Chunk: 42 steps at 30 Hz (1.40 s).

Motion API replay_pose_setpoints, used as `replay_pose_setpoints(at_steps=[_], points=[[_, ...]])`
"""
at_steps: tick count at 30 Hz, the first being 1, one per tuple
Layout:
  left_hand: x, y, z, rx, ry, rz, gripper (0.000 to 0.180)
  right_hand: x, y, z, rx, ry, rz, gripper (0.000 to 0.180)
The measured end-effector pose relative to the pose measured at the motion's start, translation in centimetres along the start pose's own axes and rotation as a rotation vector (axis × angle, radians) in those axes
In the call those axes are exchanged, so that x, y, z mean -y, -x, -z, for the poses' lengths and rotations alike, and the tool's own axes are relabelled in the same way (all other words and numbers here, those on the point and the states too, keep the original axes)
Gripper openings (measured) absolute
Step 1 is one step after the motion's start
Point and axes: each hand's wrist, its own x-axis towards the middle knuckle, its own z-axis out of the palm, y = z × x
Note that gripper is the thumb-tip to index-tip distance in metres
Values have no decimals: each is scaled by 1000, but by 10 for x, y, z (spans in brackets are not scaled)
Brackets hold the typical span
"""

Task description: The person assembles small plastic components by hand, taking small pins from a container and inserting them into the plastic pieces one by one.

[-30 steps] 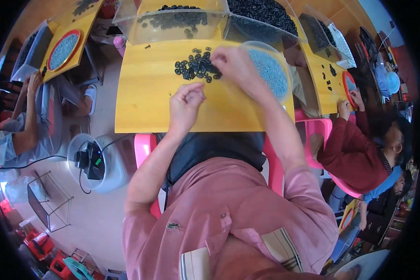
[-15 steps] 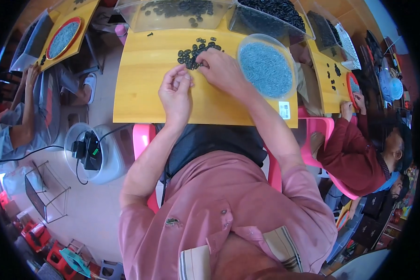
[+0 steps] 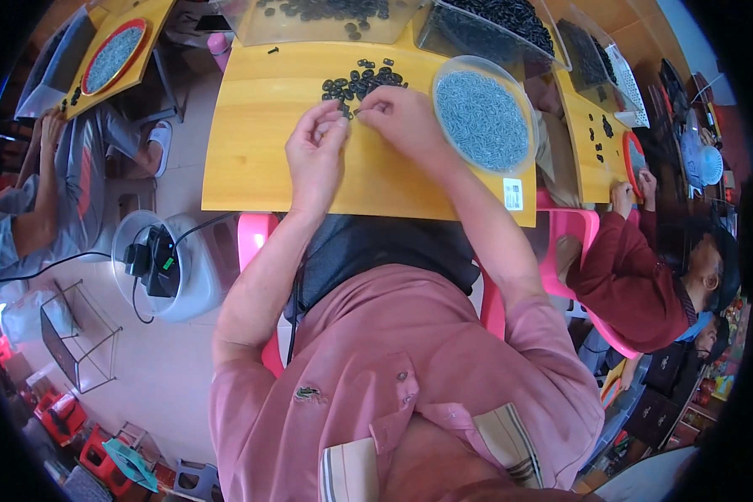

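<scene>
Yellow tabletop (image 3: 251, 142) fills the head view, with a round clear bowl of grey bits (image 3: 483, 117) at the right. Both hands meet just below a pile of small black rings (image 3: 361, 81): the left hand (image 3: 314, 155) and right hand (image 3: 402, 117) pinch something tiny between fingertips, too small to identify. That pile lies just beyond them, nearer the right hand.

Bright, even daylight fills the room, and the yellow table (image 3: 259, 159) shows only soft, short shadows under the hands. The middle is sharp. Toward the black round rim the straight edges bow, and the far corners go small and smeared.
</scene>
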Motion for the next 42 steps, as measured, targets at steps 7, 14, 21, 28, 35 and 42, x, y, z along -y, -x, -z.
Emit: replay_pose_setpoints(at_steps=[7,14,21,28,35,42], points=[[0,7,-4,178,-167,62,20,5,25,18,113,-635,-245,17],[-4,15,-8,242,-108,161,16,1,43,25,152,-870,-280,15],[-6,19,-13,240,-122,165,14,-5,48,39,160,-726,-217,16],[-3,17,-10,288,-200,143,15,-59,51,97,-342,239,-83,11],[-2,18,-12,294,-218,165,19,-63,61,101,-279,477,-231,15],[1,16,-9,325,-201,156,17,-74,60,102,-256,404,-261,12]])
